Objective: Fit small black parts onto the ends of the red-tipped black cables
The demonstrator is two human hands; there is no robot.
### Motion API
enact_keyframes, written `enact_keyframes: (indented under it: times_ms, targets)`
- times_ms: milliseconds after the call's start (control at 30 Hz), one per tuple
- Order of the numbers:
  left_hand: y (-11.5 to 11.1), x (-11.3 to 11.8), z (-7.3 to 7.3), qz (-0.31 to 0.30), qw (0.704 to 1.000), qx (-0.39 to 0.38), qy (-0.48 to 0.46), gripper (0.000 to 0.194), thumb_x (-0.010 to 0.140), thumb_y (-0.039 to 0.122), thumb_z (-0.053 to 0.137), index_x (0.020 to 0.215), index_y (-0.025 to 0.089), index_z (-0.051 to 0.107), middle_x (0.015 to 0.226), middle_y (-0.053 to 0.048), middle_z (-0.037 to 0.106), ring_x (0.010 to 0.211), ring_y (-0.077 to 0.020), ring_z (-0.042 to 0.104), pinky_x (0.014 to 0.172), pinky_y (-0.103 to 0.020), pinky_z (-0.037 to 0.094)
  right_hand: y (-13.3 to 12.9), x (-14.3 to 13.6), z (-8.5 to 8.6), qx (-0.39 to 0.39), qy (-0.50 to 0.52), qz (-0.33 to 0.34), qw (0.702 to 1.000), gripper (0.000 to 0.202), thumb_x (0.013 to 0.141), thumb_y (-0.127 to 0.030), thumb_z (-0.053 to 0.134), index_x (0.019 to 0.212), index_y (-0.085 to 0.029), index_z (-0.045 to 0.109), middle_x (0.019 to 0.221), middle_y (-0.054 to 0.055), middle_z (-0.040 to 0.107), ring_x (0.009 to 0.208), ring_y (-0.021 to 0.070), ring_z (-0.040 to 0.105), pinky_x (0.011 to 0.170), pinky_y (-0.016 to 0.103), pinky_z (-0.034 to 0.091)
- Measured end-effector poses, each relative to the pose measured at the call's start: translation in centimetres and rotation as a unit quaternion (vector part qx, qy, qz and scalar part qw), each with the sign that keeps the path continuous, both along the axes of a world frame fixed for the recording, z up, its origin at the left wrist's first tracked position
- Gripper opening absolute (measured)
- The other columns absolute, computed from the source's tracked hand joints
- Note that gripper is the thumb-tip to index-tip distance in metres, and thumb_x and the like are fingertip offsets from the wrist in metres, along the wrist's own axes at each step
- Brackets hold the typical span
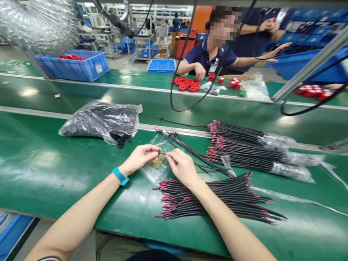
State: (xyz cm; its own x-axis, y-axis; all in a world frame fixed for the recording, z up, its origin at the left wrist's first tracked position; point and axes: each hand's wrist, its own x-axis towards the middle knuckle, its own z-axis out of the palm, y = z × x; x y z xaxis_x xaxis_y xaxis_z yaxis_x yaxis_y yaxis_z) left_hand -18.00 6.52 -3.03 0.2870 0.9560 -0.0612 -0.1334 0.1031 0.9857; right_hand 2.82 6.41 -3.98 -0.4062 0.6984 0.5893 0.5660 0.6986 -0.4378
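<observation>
My left hand is closed, pinching a small black part between thumb and fingers. Facing it, my right hand grips a thin black cable, whose end meets the black part. How far the cable goes into the part is too small to tell. Beneath my fingertips a yellowish flat piece lies on a clear plastic sheet. Several cables with black pieces near their ends lie just beyond my right hand. A loose pile of black cables with red ends spreads under my right forearm.
A clear bag of small black parts lies to the left, spilling some out. Plastic-wrapped cable bundles are at the right. A black cord hangs ahead. Across the green bench, a co-worker handles red parts near a blue bin.
</observation>
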Motion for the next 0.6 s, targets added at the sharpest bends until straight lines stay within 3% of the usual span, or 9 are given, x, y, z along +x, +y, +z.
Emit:
enact_keyframes:
  times_ms: [167, 333, 433, 600]
  targets:
    - [-0.7, 0.6, 0.0, -0.008, 0.998, 0.017, 0.052, 0.044, 0.077, 0.04, 0.078, 0.108, 0.011, 0.069, 0.086, -0.009, 0.074, 0.076, -0.0172, 0.07, 0.076, -0.03, 0.057, -0.1, -0.1, -0.4, 0.081, -0.078, -0.018, 0.994, 0.025, 0.1, -0.024, 0.045, 0.096, -0.016, 0.068, 0.085, 0.007, 0.065, 0.08, 0.0155, 0.058, 0.077, 0.028, 0.047]
    - [-1.2, 1.1, -0.4, 0.004, 0.995, 0.048, 0.083, 0.041, 0.079, 0.041, 0.075, 0.106, 0.01, 0.071, 0.084, -0.009, 0.075, 0.074, -0.0195, 0.071, 0.075, -0.033, 0.059, -0.4, -0.1, -0.2, 0.046, -0.097, -0.018, 0.994, 0.025, 0.1, -0.023, 0.045, 0.092, -0.014, 0.067, 0.081, 0.006, 0.062, 0.077, 0.0148, 0.056, 0.073, 0.026, 0.045]
    - [-1.4, 1.2, -0.5, 0.037, 0.979, 0.136, 0.15, 0.032, 0.082, 0.039, 0.071, 0.103, 0.014, 0.074, 0.092, -0.009, 0.075, 0.08, -0.0203, 0.071, 0.077, -0.034, 0.059, -0.6, 0.0, -0.1, -0.007, -0.071, -0.006, 0.997, 0.022, 0.099, -0.022, 0.047, 0.093, -0.015, 0.067, 0.083, 0.005, 0.062, 0.076, 0.0132, 0.056, 0.071, 0.024, 0.044]
    - [-1.8, 1.3, -0.6, 0.036, 0.917, 0.311, 0.247, 0.02, 0.09, 0.03, 0.062, 0.102, 0.021, 0.075, 0.103, -0.007, 0.074, 0.095, -0.0194, 0.069, 0.086, -0.031, 0.056, -0.8, -0.1, -0.2, -0.087, -0.011, 0.01, 0.996, 0.021, 0.097, -0.022, 0.051, 0.088, -0.017, 0.069, 0.08, 0.003, 0.061, 0.074, 0.0111, 0.056, 0.07, 0.021, 0.043]
